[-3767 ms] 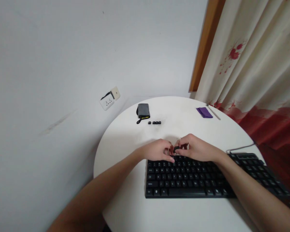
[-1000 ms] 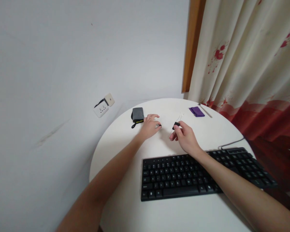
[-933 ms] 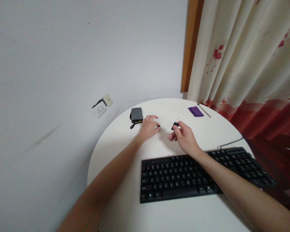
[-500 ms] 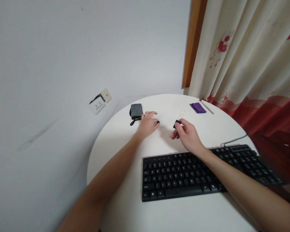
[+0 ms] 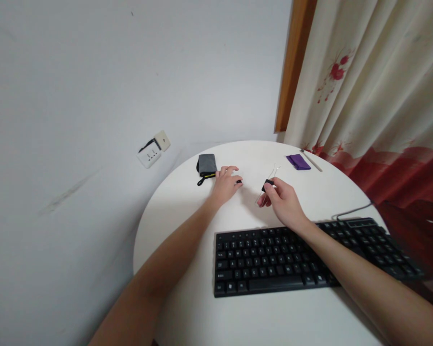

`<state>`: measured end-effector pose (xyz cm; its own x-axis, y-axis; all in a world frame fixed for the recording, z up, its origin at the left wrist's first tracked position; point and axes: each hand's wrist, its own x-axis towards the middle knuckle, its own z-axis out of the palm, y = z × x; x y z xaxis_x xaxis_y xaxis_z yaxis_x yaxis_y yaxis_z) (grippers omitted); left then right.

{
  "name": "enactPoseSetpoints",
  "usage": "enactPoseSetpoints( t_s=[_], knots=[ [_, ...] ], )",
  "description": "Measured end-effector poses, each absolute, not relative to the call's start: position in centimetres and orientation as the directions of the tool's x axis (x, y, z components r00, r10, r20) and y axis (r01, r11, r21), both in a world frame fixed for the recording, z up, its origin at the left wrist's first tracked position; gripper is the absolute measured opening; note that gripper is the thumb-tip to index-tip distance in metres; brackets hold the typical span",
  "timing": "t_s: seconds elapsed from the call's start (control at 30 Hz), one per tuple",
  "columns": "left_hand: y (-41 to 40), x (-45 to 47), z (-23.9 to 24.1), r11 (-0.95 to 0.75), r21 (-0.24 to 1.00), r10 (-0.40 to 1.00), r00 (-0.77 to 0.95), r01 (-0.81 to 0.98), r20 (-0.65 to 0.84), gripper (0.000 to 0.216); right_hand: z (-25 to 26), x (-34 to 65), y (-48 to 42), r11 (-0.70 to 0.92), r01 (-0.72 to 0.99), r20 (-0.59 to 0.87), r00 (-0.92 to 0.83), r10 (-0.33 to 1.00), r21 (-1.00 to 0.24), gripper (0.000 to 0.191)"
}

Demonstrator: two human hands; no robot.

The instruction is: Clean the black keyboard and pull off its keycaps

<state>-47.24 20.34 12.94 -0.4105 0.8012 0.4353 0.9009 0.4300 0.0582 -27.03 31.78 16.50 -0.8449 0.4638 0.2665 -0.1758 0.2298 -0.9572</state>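
My right hand [image 5: 284, 198] is closed round a wire keycap puller [image 5: 268, 184], its thumb on the black middle part. Thin wire loops stick out at both ends of the puller, above the table. My left hand [image 5: 226, 184] is low over the table, a small black piece [image 5: 238, 181] at its thumb and fingertip. That piece is too small to name for certain. Just beyond the left hand's fingers lies a grey pouch [image 5: 207, 164] with a black cord loop and a yellow edge. Below both hands is a black keyboard [image 5: 260, 262], partly covered by my right forearm.
The round white table [image 5: 180, 206] stands against a pale wall with a socket [image 5: 149, 154]. A folded purple cloth [image 5: 299, 162] and a thin light-coloured stick [image 5: 312, 160] lie at the back right. The keyboard's cable [image 5: 353, 210] runs off the right edge, near a patterned curtain [image 5: 375, 96].
The whole view has shifted slightly, so everything appears a little further right. Both hands keep nearly the same place and grip; the small black piece shows a bit differently at the left fingertips.
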Motion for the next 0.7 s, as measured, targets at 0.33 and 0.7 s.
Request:
enactPoseSetpoints(
  t_s=[0.33, 0.7],
  knots=[
    [19.89, -47.67, 12.55, 0.440, 0.105, 0.786, -0.439, 0.892, 0.434, 0.028, 16.50, -27.00, 31.87, 0.230, -0.169, 0.261, -0.845, 0.467, -0.958, 0.029],
    [20.08, -47.54, 12.75, 0.465, 0.081, 0.780, -0.451, 0.882, 0.434, 0.017, 16.60, -26.91, 31.72, 0.225, -0.172, 0.259, -0.851, 0.457, -0.959, 0.027]
  ],
)
